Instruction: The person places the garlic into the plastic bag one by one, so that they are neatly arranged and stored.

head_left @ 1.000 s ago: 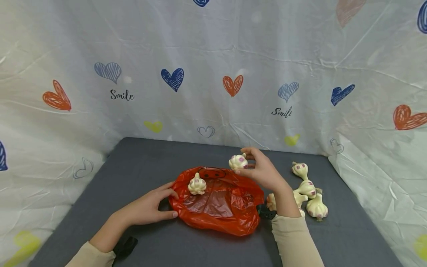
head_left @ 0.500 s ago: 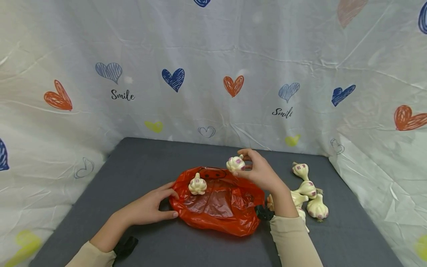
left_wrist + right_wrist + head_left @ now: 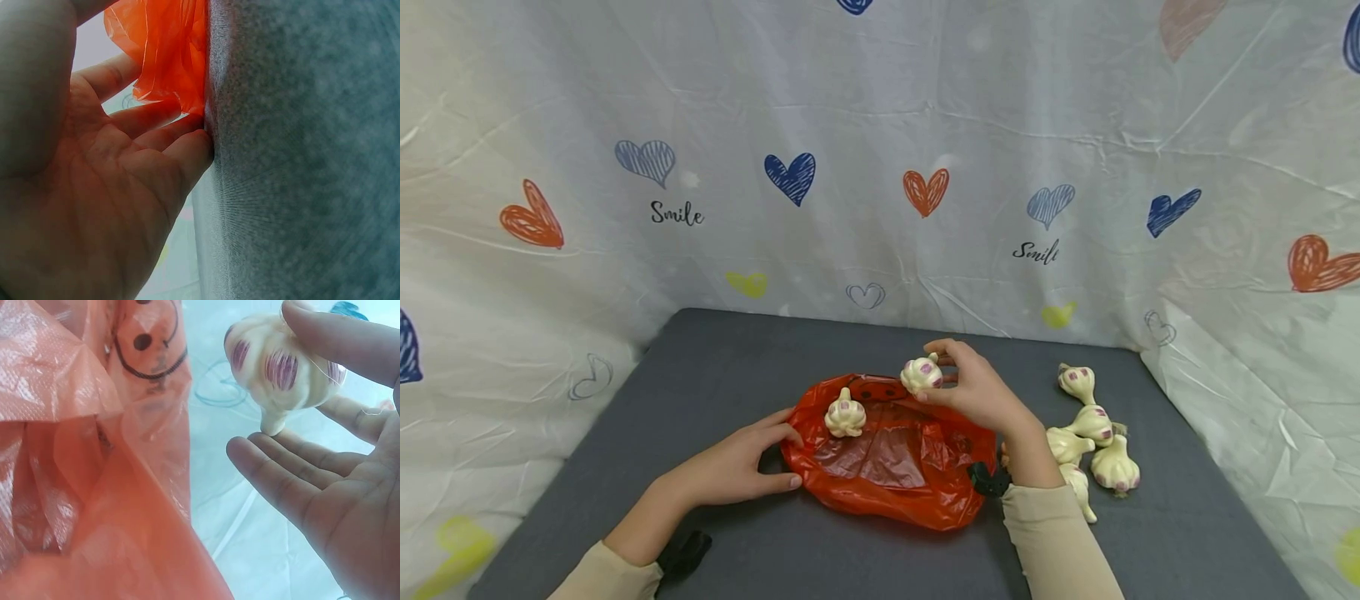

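In the head view my right hand (image 3: 976,392) pinches a garlic bulb (image 3: 922,375) between thumb and fingertips, over the far right rim of a red plastic bag (image 3: 887,500). Purple patches mark this pale bulb (image 3: 275,362) in the right wrist view, its stem pointing down toward the fingers. The bag lies spread with its mouth up, and a second garlic bulb (image 3: 845,414) sits on its left part. My left hand (image 3: 733,462) rests at the bag's left edge, fingers and thumb spread and touching it. In the left wrist view its fingers (image 3: 156,119) reach behind the orange-red plastic (image 3: 172,56).
Several more garlic bulbs (image 3: 1115,467) lie in a loose group on the right of the dark grey table (image 3: 745,350), one mostly hidden behind the right wrist. A white curtain (image 3: 850,250) printed with hearts hangs behind the table. Black straps (image 3: 988,481) circle both wrists.
My right hand has moved a little left with its garlic bulb, further over the bag, uncovering more of the bulbs on the right. The left hand and bag have stayed put.
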Tool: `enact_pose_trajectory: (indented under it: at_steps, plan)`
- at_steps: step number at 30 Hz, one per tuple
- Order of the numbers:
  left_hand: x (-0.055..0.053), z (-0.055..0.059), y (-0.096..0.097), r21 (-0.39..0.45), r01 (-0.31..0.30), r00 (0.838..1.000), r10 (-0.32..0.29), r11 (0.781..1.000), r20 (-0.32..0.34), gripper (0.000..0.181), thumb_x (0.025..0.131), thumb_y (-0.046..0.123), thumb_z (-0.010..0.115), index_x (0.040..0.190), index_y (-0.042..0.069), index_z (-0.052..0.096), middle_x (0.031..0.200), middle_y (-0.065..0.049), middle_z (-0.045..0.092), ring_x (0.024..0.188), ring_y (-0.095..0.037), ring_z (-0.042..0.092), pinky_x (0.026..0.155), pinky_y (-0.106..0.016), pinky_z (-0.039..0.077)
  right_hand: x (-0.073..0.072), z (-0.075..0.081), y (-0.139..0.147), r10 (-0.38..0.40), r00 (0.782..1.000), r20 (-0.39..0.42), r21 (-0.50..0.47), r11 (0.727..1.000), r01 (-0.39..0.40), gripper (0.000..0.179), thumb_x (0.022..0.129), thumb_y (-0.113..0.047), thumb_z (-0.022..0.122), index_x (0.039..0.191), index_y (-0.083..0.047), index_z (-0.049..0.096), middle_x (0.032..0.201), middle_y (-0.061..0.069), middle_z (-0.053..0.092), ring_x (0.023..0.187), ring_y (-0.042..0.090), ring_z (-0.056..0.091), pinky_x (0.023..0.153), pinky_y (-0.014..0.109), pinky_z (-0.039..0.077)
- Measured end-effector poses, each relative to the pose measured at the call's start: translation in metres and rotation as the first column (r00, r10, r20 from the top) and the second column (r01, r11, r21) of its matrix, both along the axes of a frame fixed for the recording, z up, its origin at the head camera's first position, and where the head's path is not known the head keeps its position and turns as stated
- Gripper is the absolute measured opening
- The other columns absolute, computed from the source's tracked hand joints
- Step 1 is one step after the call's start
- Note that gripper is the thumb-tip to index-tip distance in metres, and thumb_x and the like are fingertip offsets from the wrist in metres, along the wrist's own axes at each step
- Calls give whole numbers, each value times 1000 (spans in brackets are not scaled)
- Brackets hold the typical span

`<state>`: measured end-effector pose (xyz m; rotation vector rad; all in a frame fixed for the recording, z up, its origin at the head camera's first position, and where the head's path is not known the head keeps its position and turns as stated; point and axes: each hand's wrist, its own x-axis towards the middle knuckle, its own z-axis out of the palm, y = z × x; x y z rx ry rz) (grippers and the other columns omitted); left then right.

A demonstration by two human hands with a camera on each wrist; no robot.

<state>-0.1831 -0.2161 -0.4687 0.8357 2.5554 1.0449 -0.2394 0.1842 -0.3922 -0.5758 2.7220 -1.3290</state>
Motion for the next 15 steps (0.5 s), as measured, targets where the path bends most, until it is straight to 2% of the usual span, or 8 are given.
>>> enact_pose_trajectory:
  at_steps: [6,15]
  plan:
    - [0,1,-1,6,5,1000,-5,1000,4,43,99,60,77,130,32,68,176,-19,30,160,-46,31,119,-70,37,0,-6,-9,33,999,-6,7,999,-33,70,91,-24,94,150,-14,58,152,15,56,137,35,59,105,54,57]
    - [0,0,-1,4,3,1000,-3,1000,5,43,99,60,77,131,33,68,176,-18,31,160,-45,31,120,-70,36,2,-10,-21,58,998,-31,54,997,-56,67,91,-26,93,148,-13,60,150,12,59,138,33,59,108,56,54]
